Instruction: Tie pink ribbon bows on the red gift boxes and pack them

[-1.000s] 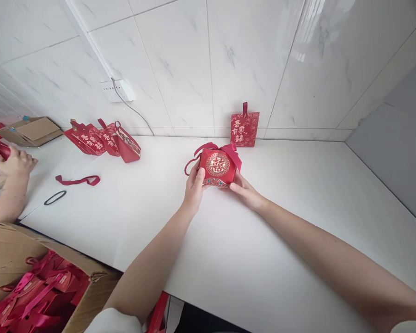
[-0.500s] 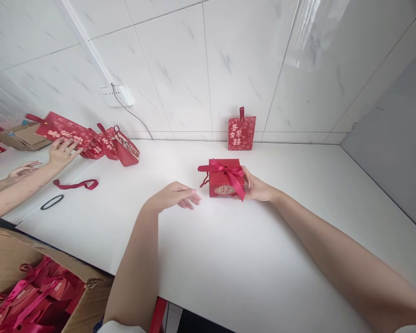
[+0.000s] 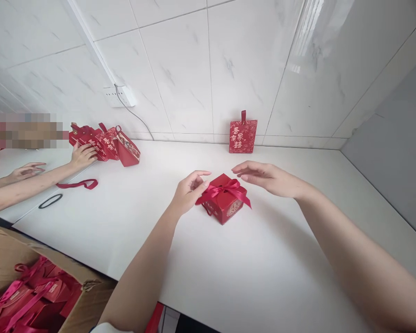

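A red gift box point(image 3: 223, 213) tied with a bright pink-red ribbon bow point(image 3: 225, 187) sits on the white table, one corner turned towards me. My left hand point(image 3: 190, 192) is at the box's left side, thumb and forefinger apart beside the ribbon; whether the thumb touches it I cannot tell. Just above the box's back right, my right hand point(image 3: 266, 178) hovers open, fingers stretched out and holding nothing. Behind the box, a flat red patterned bag point(image 3: 242, 137) with a ribbon loop leans upright against the tiled wall.
At the left, another person's hand point(image 3: 83, 156) touches a row of red bags point(image 3: 107, 144). A dark red ribbon strip point(image 3: 78, 184) and a black ring point(image 3: 50, 201) lie nearby. Bottom left, a cardboard carton point(image 3: 90, 296) holds several red ribboned boxes. A wall socket point(image 3: 119, 97) has a cable.
The box has come nearer and turned so a corner faces me. My right hand has let go and lifted; my left has moved to the box. The other person's bag has joined the row.
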`<control>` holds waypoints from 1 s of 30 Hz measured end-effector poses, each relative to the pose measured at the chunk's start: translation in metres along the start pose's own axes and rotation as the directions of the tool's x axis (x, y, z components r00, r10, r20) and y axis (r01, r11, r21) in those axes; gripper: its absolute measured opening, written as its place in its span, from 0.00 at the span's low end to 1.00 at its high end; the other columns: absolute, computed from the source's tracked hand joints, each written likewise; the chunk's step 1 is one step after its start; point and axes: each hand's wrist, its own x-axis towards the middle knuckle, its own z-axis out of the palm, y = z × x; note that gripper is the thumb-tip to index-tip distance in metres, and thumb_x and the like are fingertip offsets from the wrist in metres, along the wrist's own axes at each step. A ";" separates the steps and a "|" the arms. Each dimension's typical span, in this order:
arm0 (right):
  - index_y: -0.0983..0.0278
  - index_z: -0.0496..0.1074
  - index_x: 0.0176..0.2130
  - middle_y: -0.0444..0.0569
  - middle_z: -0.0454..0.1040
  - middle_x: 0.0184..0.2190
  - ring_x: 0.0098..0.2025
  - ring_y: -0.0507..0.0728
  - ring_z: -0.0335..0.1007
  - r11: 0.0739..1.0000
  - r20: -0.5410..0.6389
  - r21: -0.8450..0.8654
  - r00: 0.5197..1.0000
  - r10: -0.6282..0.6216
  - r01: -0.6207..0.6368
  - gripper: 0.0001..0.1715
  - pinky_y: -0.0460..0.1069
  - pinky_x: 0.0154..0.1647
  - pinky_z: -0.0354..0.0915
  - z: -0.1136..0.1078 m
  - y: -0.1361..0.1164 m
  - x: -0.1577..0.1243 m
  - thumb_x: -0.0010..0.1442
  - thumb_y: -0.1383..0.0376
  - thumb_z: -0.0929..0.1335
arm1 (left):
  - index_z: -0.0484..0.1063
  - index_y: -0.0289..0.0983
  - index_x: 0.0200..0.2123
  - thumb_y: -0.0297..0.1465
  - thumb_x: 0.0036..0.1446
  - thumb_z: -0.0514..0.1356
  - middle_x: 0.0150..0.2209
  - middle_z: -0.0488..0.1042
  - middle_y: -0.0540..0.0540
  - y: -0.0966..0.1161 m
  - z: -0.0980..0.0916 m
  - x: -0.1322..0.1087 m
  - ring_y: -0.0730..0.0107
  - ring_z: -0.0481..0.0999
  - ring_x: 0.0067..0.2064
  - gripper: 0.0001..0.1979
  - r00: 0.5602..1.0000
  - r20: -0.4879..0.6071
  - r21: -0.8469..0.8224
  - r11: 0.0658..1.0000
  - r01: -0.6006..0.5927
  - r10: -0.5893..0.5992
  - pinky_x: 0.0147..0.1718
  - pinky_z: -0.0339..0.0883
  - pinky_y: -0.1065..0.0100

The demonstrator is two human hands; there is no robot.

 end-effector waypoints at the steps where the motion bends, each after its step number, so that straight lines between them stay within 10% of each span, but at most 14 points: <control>1: 0.53 0.71 0.53 0.46 0.74 0.54 0.54 0.61 0.71 0.999 0.049 0.033 0.999 -0.006 0.005 0.17 0.56 0.52 0.70 0.003 -0.005 0.000 0.66 0.56 0.64 | 0.73 0.43 0.50 0.44 0.60 0.59 0.30 0.68 0.50 0.001 0.000 -0.001 0.69 0.73 0.34 0.19 0.999 0.049 -0.016 1.000 0.002 -0.001 0.38 0.68 0.65; 14: 0.62 0.74 0.33 0.47 0.77 0.32 0.33 0.55 0.71 0.993 -0.044 0.099 0.996 0.076 -0.071 0.19 0.52 0.37 0.67 0.017 -0.001 0.008 0.60 0.50 0.68 | 0.72 0.38 0.29 0.42 0.59 0.60 0.35 0.67 0.47 0.001 -0.004 0.001 0.70 0.68 0.35 0.14 0.982 0.166 0.053 0.994 -0.099 0.089 0.37 0.67 0.64; 30: 0.61 0.64 0.30 0.43 0.70 0.27 0.29 0.53 0.63 0.997 0.082 0.016 0.993 0.080 -0.081 0.21 0.49 0.30 0.59 0.018 0.003 0.008 0.64 0.48 0.63 | 0.69 0.38 0.28 0.42 0.64 0.54 0.49 0.67 0.42 -0.002 0.002 0.002 0.63 0.72 0.48 0.17 0.983 0.158 0.031 0.994 -0.102 0.096 0.48 0.70 0.60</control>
